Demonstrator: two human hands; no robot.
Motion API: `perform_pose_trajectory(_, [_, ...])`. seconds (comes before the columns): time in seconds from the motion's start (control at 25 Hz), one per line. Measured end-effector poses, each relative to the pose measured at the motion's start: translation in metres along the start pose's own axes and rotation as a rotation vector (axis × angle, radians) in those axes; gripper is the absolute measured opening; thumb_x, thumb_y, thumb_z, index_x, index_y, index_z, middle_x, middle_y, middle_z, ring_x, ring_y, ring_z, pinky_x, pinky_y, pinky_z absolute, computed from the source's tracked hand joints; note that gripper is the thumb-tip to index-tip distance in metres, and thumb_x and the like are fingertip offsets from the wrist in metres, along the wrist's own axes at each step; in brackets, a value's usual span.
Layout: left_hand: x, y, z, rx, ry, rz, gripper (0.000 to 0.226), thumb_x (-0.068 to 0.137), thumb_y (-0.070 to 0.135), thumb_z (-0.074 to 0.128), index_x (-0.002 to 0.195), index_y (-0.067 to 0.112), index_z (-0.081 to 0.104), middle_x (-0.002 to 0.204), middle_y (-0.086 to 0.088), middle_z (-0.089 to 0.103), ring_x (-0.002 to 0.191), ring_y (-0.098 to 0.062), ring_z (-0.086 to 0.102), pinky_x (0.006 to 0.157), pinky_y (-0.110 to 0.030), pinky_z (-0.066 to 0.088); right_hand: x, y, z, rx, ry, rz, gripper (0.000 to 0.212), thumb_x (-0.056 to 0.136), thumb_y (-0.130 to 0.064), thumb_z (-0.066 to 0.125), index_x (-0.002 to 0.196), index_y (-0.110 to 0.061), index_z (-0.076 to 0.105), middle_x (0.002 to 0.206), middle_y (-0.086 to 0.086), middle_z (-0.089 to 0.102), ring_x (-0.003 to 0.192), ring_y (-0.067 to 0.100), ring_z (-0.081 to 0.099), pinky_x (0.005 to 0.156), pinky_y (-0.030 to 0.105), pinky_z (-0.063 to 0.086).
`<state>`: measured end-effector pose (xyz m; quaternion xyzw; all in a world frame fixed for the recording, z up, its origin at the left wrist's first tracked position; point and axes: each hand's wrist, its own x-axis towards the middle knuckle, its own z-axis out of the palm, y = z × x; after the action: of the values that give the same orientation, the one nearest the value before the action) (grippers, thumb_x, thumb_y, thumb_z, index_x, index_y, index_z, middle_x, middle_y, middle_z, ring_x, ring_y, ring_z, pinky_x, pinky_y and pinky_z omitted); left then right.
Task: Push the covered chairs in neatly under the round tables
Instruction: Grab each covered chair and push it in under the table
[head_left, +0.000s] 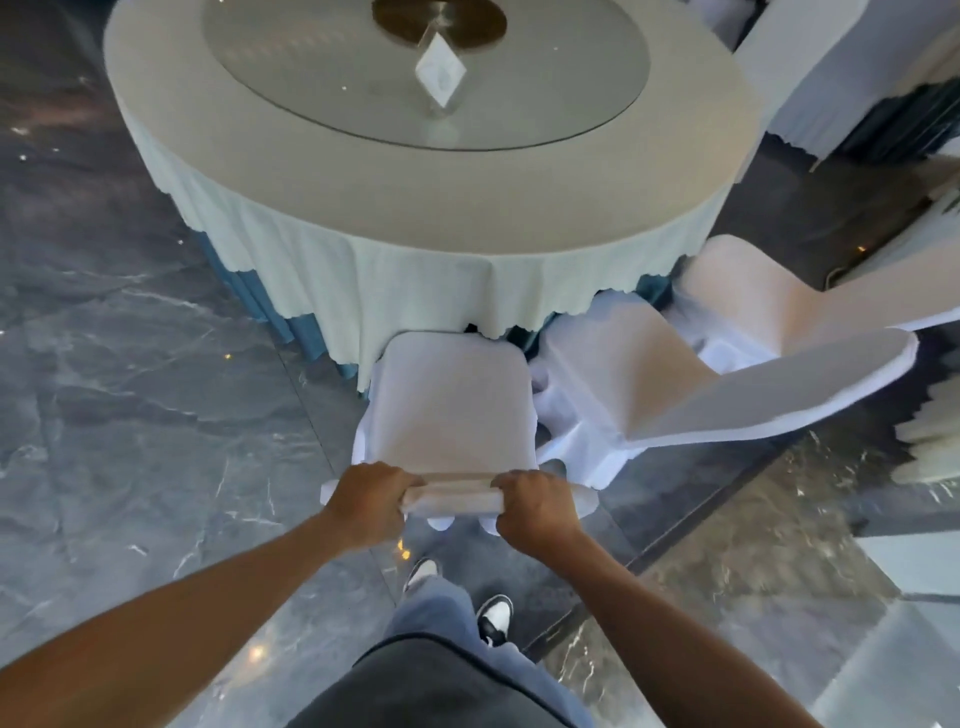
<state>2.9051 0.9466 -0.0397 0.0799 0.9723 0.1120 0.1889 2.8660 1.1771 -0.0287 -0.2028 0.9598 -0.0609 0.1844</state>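
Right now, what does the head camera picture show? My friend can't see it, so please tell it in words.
Both hands, left hand and right hand, grip the top of a white-covered chair facing a round table with a pale tablecloth. The chair's seat edge sits at the hanging cloth. Two more covered chairs stand to the right on a dark marble floor.
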Motion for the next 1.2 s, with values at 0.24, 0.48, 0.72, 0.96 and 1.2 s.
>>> perform_pose_trajectory(0.24, [0.030,-0.006,-0.034,0.021,0.070,-0.096,0.025,0.069,0.012,0.053,0.087,0.018,0.069,0.073,0.002,0.067,0.074,-0.023,0.064,0.052,-0.022,0.030,0.033,0.005,-0.043,-0.046,0.015,-0.034,0.031,0.070,-0.014,0.057,0.098,-0.019,0.068,0.086,0.004,0.070,0.082,0.030,0.064,0.065,0.029,0.039])
perform_pose_trajectory(0.48, [-0.010,0.032,0.007,-0.063,0.050,-0.100,0.055,0.079,0.020,0.049,0.129,0.036,0.062,0.112,0.002,0.073,0.106,-0.024,0.065,0.082,-0.027,0.045,0.010,0.029,-0.020,-0.099,-0.074,-0.163,0.038,0.072,-0.020,0.058,0.108,-0.025,0.067,0.101,0.000,0.073,0.090,0.026,0.066,0.076,0.033,0.047])
perform_pose_trajectory(0.72, [0.027,0.023,0.005,-0.124,-0.029,-0.259,0.063,0.083,0.011,0.054,0.139,0.039,0.052,0.124,0.002,0.067,0.113,-0.026,0.061,0.089,-0.035,0.045,0.059,0.035,-0.018,-0.160,-0.100,-0.178,0.040,0.079,-0.017,0.055,0.118,-0.024,0.064,0.104,0.000,0.071,0.094,0.024,0.065,0.080,0.032,0.050])
perform_pose_trajectory(0.96, [0.072,0.005,-0.004,-0.246,0.049,-0.280,0.062,0.081,0.003,0.049,0.131,0.037,0.061,0.119,0.001,0.069,0.109,-0.028,0.062,0.080,-0.031,0.044,0.108,0.043,-0.021,-0.167,-0.051,-0.165,0.045,0.078,-0.015,0.053,0.120,-0.024,0.064,0.103,0.002,0.072,0.088,0.027,0.066,0.079,0.033,0.050])
perform_pose_trajectory(1.2, [0.120,-0.005,-0.012,-0.290,0.077,-0.264,0.050,0.086,0.013,0.057,0.131,0.034,0.062,0.117,0.000,0.071,0.108,-0.027,0.063,0.080,-0.030,0.042,0.152,0.064,-0.038,-0.185,-0.076,-0.144,0.050,0.080,-0.016,0.055,0.128,-0.026,0.060,0.114,0.001,0.068,0.098,0.025,0.064,0.085,0.033,0.047])
